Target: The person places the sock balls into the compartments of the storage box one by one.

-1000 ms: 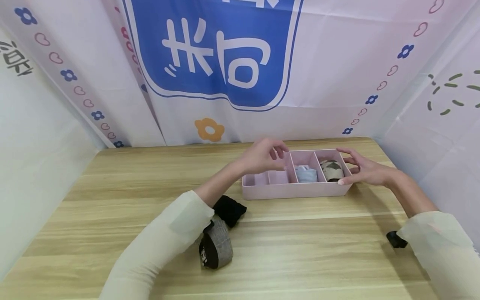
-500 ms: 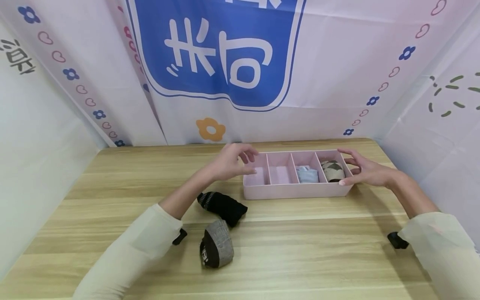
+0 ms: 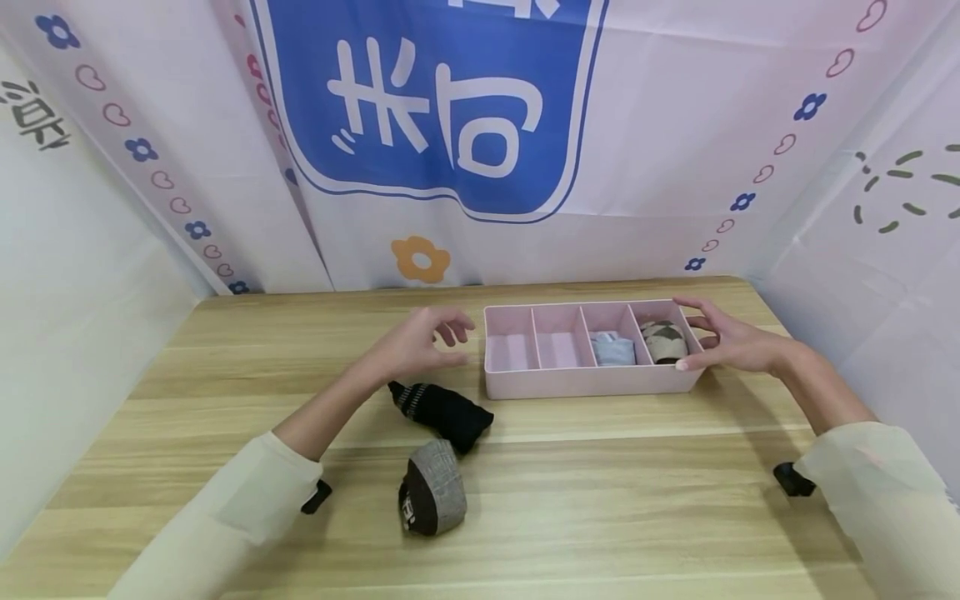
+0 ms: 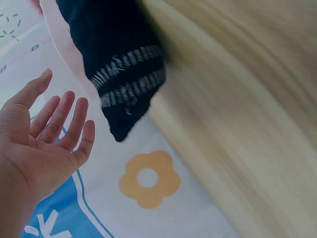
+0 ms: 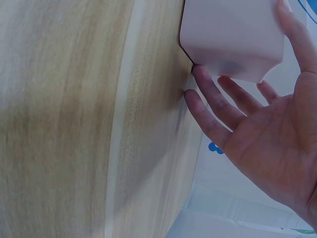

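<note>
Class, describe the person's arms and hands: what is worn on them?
The person wears a plain cream left sleeve and a matching right sleeve, both ending short of the wrists. The left hand and right hand show no gloves or rings. A small black object shows beside the left sleeve, and a second black object beside the right.

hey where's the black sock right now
In the head view, the black sock lies on the table just left of centre, between the left hand and the gray roll, near the box.

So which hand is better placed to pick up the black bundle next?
Probably the left hand: it is empty and close to the black bundle, while the right hand holds the pink box.
</note>
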Demonstrator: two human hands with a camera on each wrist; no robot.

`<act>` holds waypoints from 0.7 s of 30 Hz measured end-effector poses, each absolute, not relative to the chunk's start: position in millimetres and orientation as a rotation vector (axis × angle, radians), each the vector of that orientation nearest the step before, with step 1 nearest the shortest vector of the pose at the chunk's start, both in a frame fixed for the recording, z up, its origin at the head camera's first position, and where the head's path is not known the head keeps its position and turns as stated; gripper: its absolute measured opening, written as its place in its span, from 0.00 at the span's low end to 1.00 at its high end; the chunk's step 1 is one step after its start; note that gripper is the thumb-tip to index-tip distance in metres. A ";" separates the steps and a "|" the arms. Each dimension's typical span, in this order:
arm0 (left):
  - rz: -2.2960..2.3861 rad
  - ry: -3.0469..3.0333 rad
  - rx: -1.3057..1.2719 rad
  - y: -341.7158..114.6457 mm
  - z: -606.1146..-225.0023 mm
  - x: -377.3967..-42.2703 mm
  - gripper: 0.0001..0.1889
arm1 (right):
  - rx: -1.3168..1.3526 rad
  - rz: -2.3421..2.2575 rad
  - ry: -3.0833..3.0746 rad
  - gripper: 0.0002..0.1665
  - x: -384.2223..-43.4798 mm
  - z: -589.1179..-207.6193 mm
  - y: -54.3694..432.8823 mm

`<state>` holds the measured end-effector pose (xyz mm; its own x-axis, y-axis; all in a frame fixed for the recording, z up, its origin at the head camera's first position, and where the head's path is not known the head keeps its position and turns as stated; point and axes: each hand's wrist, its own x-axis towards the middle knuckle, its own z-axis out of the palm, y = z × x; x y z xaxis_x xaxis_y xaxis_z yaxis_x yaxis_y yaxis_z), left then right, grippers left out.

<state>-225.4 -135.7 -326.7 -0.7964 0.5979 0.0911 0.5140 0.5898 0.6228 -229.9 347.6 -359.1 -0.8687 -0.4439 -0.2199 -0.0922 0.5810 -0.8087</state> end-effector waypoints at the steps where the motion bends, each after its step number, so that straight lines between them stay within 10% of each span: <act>1: 0.992 2.680 0.939 -138.6 -328.0 -224.7 0.20 | -0.432 -1.202 2.412 0.62 -229.9 -359.0 347.5; 21: 0.750 2.491 1.064 -189.7 -345.5 -219.9 0.29 | -0.432 -1.197 2.407 0.62 -229.7 -358.6 346.8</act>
